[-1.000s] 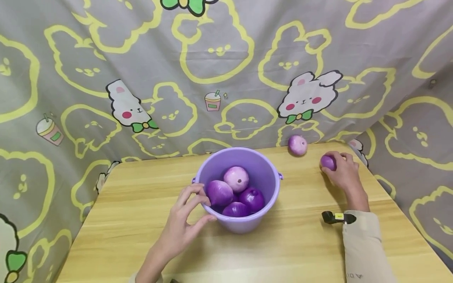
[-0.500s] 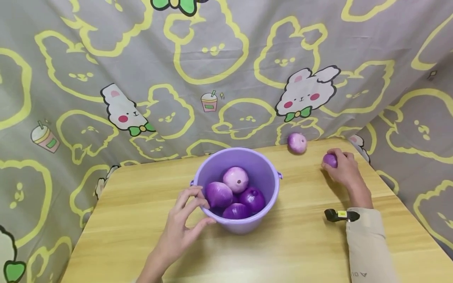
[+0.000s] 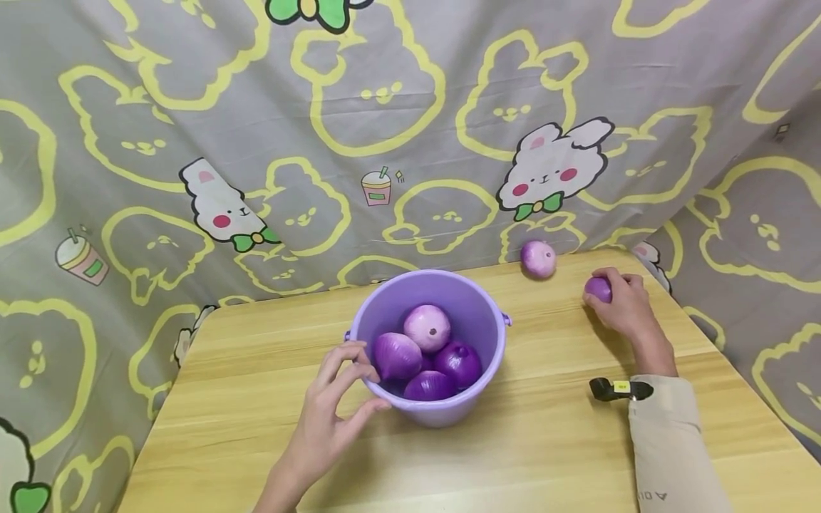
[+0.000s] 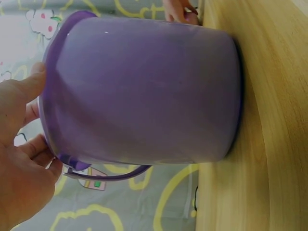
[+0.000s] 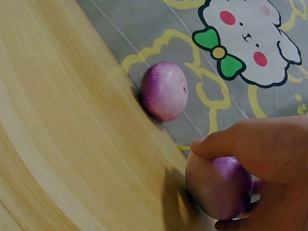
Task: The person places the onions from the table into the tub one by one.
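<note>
A purple bucket stands upright on the table with several purple onions inside, among them a pale one and a darker one. My left hand holds the bucket's rim at its near left, thumb and curled fingers at the edge; the left wrist view shows the same hand from outside the bucket. At the table's far right, my right hand grips a purple onion. In the right wrist view the thumb and fingers wrap around that onion, partly hiding it.
Another onion lies at the table's back edge, against the patterned curtain. The bucket's handle hangs down on its far side in the left wrist view. The wooden table extends around the bucket.
My right hand has shifted slightly to the right with the onion between its fingers. The left hand stays at the bucket's rim. The head view has tilted a little.
</note>
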Demonstrator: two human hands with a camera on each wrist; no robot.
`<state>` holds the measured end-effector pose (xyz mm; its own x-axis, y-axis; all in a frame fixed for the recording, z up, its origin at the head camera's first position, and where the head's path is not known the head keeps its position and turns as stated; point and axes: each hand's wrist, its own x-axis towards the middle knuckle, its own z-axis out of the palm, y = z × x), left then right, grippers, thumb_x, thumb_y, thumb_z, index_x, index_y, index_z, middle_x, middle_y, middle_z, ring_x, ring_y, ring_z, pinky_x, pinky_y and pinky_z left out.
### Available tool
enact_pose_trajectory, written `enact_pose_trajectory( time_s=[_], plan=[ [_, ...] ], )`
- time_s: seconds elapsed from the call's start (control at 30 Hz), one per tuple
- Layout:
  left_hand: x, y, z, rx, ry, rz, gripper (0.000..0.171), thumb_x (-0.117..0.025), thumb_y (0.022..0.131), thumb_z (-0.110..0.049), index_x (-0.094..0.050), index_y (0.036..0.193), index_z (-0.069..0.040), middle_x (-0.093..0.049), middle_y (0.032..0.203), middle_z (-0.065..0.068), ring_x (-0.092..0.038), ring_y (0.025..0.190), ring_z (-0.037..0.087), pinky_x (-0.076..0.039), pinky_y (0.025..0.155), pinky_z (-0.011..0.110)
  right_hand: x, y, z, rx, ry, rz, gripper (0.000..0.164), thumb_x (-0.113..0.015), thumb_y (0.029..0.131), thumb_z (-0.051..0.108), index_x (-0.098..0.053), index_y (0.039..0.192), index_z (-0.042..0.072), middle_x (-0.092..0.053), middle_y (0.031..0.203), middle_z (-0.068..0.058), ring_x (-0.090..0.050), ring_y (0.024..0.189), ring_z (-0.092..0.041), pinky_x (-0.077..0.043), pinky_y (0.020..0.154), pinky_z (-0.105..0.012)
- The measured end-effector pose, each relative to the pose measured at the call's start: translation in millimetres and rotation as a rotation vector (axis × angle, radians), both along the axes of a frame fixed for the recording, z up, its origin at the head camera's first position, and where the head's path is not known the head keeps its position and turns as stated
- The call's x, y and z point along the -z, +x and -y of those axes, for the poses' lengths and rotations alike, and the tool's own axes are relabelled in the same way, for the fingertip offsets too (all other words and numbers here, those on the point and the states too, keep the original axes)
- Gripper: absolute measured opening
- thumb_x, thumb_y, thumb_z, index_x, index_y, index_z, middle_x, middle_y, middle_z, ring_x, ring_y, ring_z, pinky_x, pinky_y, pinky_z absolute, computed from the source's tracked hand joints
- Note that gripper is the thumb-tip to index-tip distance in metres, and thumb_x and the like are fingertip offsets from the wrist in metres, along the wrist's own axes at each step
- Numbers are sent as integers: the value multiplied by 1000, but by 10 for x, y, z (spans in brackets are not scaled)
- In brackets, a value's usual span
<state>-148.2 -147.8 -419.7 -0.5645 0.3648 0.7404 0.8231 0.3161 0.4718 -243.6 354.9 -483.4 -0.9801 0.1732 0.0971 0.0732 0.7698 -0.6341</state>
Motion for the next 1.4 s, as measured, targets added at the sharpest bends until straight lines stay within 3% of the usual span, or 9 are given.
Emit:
enact_pose_trajectory(
  time_s=[0.33, 0.6, 1.03, 1.2, 1.4],
  plan=[
    [27, -15, -5, 8, 21, 0, 32, -80, 89, -35, -68, 99, -7, -60, 112, 11, -54, 124, 38, -34, 122, 46, 16, -9, -7, -11, -19, 38, 59, -56, 105, 31, -32, 151, 2, -19, 142, -51, -36, 115, -72, -47, 84, -81],
    [13, -37, 0, 9, 14, 4, 32, -79, 90, -36, -68, 100, -7, -60, 113, 10, -54, 124, 39, -36, 121, 44, -98, 26, -2, -19, -32, 45, 59, -56, 105, 32, -33, 151, 4, -16, 145, -49, -32, 119, -70, -47, 83, -81],
    [33, -30, -4, 10, 15, 10, 32, -79, 90, -36, -68, 101, -7, -60, 117, 11, -53, 125, 37, -36, 121, 42, -359, 47, 55, -65, -21, -138, 54, -64, 101, 22, -43, 147, 2, -23, 148, -42, -37, 121, -65, -40, 88, -83],
    [23, -31, -33, 14, 25, 12, 33, -78, 90, -35, -68, 101, -7, -60, 116, 13, -53, 125, 38, -35, 121, 45, -503, 94, 71, -89, 21, -234, 52, -69, 97, 16, -48, 142, 0, -32, 138, -41, -40, 118, -61, -42, 87, -80],
    [15, -32, -41, 23, 26, 9, 34, -78, 91, -36, -68, 101, -5, -59, 113, 13, -53, 125, 37, -34, 121, 47, -625, 164, 124, -131, 28, -238, 53, -72, 96, 18, -50, 142, 1, -40, 132, -38, -42, 117, -53, -44, 84, -75]
  ],
)
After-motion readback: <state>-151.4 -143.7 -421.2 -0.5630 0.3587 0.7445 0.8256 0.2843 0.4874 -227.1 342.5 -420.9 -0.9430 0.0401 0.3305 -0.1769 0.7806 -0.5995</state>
